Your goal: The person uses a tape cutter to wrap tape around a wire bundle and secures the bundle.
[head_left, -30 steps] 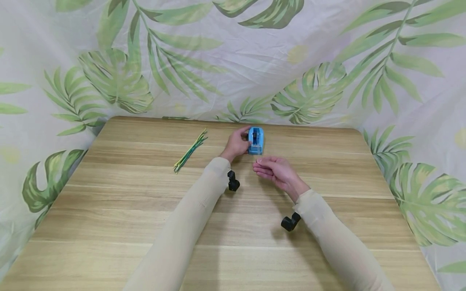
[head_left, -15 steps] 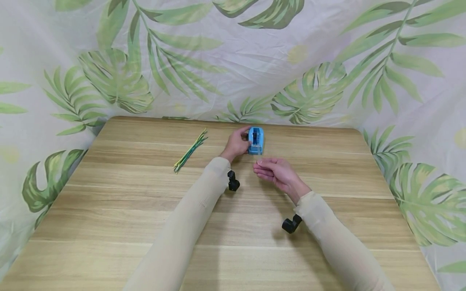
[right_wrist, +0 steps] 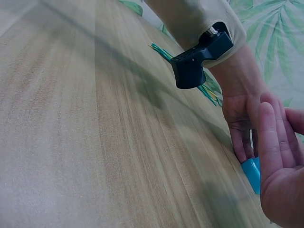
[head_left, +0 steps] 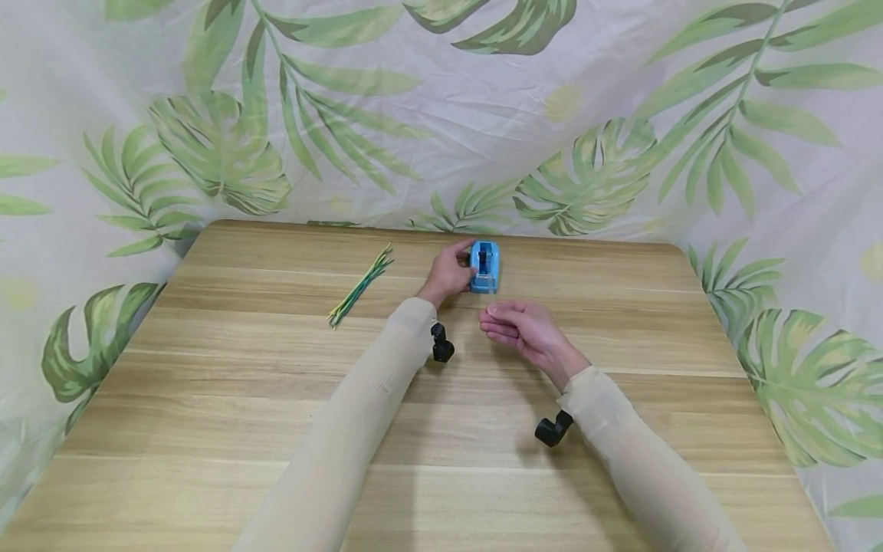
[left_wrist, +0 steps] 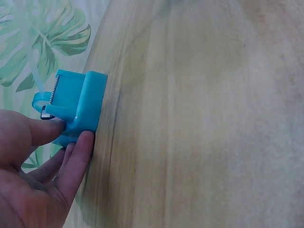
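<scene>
A blue tape dispenser (head_left: pixel 494 268) stands near the table's far edge. My left hand (head_left: pixel 448 276) grips its left side; in the left wrist view the thumb lies by the toothed cutter and the fingers along the lower side of the dispenser (left_wrist: pixel 78 107). From its front end a short strip of clear tape (head_left: pixel 492 293) runs toward me. Thumb and forefinger of my right hand (head_left: pixel 524 328) pinch the tape's free end, just in front of the dispenser. In the right wrist view my right hand (right_wrist: pixel 280 147) partly hides the dispenser (right_wrist: pixel 251 173).
Left of the dispenser, a loose bundle of thin green and yellow sticks (head_left: pixel 361 288) lies on the wooden table (head_left: pixel 276 429). A leaf-patterned cloth (head_left: pixel 469 115) hangs right behind the far edge. Black cameras (head_left: pixel 442 345) are strapped at both wrists.
My right hand has drawn back very slightly, and the tape strip between it and the dispenser looks narrower, turned more edge-on. The left hand and the dispenser have stayed put.
</scene>
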The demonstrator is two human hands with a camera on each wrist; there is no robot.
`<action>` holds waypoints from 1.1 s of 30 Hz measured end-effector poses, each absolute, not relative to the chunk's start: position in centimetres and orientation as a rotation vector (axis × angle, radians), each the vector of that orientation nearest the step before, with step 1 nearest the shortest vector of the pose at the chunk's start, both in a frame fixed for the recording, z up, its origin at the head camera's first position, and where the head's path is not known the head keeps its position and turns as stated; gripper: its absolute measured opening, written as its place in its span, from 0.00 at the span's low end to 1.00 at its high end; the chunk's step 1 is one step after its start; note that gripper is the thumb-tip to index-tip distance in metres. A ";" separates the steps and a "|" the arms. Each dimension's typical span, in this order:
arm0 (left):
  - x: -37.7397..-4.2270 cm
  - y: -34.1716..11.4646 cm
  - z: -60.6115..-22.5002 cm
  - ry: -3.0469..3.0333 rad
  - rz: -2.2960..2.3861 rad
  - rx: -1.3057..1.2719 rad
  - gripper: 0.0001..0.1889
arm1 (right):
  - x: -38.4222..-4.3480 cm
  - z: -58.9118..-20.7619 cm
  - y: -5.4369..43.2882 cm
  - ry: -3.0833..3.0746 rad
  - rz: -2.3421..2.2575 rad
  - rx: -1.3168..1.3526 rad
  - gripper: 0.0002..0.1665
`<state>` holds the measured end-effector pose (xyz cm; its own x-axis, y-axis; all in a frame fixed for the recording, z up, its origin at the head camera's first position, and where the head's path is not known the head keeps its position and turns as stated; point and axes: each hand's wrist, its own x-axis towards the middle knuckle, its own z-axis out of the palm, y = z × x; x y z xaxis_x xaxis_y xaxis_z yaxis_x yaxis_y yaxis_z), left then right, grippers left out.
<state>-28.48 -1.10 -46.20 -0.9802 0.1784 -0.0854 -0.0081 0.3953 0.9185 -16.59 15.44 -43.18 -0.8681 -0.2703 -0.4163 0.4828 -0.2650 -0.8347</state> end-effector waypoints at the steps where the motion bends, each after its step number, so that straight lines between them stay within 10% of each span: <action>1: -28.5 -1.1 -46.2 2.478 1.632 0.152 0.33 | -16.5 -43.2 15.4 1.526 -2.165 0.261 0.24; 33: -28.5 -1.1 -46.2 2.461 1.641 0.141 0.32 | -15.2 -43.1 15.5 1.496 -2.173 0.224 0.07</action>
<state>-28.45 -1.06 -46.16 -0.9793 0.1776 -0.0967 -0.0210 0.3863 0.9221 -15.24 15.49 -43.10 -0.8669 -0.2992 -0.3986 0.4791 -0.2799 -0.8319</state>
